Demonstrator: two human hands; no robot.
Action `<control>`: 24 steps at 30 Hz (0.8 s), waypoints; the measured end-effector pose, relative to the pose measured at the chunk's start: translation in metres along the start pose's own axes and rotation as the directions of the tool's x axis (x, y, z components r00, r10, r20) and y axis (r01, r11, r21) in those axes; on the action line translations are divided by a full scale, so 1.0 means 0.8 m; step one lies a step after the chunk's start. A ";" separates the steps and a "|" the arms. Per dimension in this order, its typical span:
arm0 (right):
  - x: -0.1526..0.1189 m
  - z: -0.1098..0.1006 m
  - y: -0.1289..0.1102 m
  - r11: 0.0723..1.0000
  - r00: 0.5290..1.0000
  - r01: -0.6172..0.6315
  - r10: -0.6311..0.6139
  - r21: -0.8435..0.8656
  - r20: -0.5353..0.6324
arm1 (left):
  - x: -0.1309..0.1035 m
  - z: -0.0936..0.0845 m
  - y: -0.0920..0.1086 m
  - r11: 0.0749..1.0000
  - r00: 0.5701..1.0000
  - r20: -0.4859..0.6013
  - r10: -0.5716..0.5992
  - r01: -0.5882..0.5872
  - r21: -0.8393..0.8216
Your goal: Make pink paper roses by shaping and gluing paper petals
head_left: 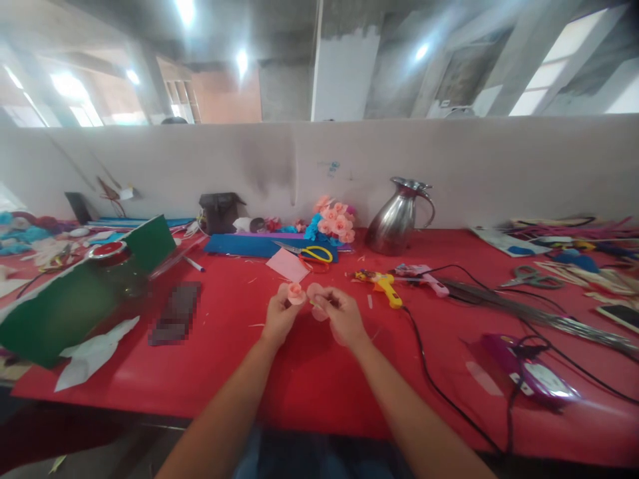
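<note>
Over the middle of the red table, my left hand (279, 318) is closed on a small peach paper flower (295, 293), which faces up between thumb and fingers. Close beside it, my right hand (343, 316) pinches a pink paper petal piece (315, 291) with rounded lobes. The petal piece and the flower are nearly touching; I cannot tell whether they meet. Just beyond my hands lies a square pink paper sheet (288, 265). Yellow-handled scissors (317, 253) rest behind it on a blue sheet (239, 245).
A yellow glue gun (388, 291) and a pink glue gun (434, 283) lie right of my hands, with black cords. Behind stand a steel jug (394, 223) and a peach flower bunch (337, 221). A purple power strip (529, 372) is front right; a clear jar (117, 273) stands left.
</note>
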State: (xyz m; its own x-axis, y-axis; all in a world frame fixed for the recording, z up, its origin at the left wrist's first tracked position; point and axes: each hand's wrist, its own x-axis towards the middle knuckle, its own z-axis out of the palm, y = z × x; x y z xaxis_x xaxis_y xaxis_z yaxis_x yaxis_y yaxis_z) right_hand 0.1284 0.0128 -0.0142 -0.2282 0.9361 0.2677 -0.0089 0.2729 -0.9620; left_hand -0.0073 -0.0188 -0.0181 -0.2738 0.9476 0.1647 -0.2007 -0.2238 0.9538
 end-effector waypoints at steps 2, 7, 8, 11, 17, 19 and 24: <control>0.000 -0.002 0.000 0.999 1.000 0.006 -0.005 0.037 -0.017 | 0.001 -0.002 -0.005 0.997 0.998 -0.005 0.064 -0.063 0.046; -0.001 -0.004 -0.004 0.999 1.000 -0.002 0.001 0.048 0.020 | 0.001 -0.003 -0.007 0.999 0.999 0.013 0.039 -0.039 0.013; -0.001 -0.003 -0.003 0.999 0.999 -0.009 0.007 0.052 0.037 | 0.001 -0.003 -0.006 1.000 0.999 0.031 0.019 -0.019 0.008; -0.003 -0.001 0.004 0.998 0.995 -0.024 0.017 0.063 0.101 | 0.000 -0.003 -0.006 0.999 0.997 0.081 -0.003 0.000 0.039; -0.004 -0.002 0.009 0.953 0.998 0.003 0.015 -0.304 0.059 | 0.003 -0.008 -0.011 1.000 0.993 -0.117 -0.004 0.006 0.017; 0.000 -0.013 0.004 0.858 0.999 -0.029 0.042 -0.512 0.013 | 0.004 -0.010 -0.012 0.999 0.981 -0.190 -0.032 0.034 0.004; 0.027 -0.081 -0.014 0.572 0.971 -0.236 0.107 -0.786 -0.214 | 0.004 -0.011 -0.014 0.990 0.976 -0.183 -0.116 0.129 0.058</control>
State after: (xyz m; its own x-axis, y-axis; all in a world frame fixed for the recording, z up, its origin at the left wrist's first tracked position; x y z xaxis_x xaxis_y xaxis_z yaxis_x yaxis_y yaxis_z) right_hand 0.1866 0.0445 0.0061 -0.0146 0.9856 0.1686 0.8137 0.1097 -0.5709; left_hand -0.0144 -0.0150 -0.0301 -0.4158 0.9095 0.0038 -0.1799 -0.0863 0.9799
